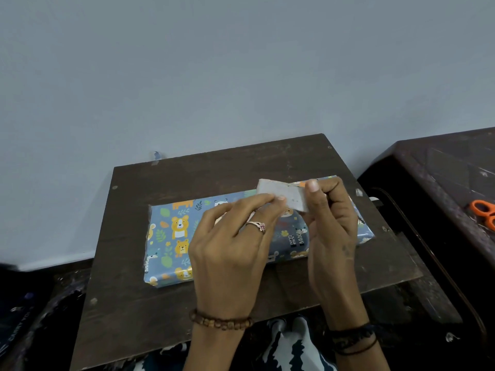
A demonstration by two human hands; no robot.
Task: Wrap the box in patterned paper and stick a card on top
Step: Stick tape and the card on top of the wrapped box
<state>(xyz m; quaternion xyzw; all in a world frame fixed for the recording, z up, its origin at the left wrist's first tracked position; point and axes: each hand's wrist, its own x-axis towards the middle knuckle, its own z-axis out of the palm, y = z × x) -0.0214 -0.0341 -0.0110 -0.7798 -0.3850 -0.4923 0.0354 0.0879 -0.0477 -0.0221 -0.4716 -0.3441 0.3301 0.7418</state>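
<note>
Both hands, left (230, 245) and right (330, 218), pinch the card (281, 194) above the wrapped box (171, 236), ready for sticking.

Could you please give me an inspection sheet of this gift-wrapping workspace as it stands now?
Surface: dark wooden board, scuffed.
Job's things: wrapped box lies flat, in animal-print paper; small white card held above it, not yet stuck.
Clutter: tape scrap at the board's far left corner.
Grippers: left hand and right hand both pinch the card.
Cables: nothing seen.
Surroundings: orange scissors on a dark side table; plain wall.
</note>
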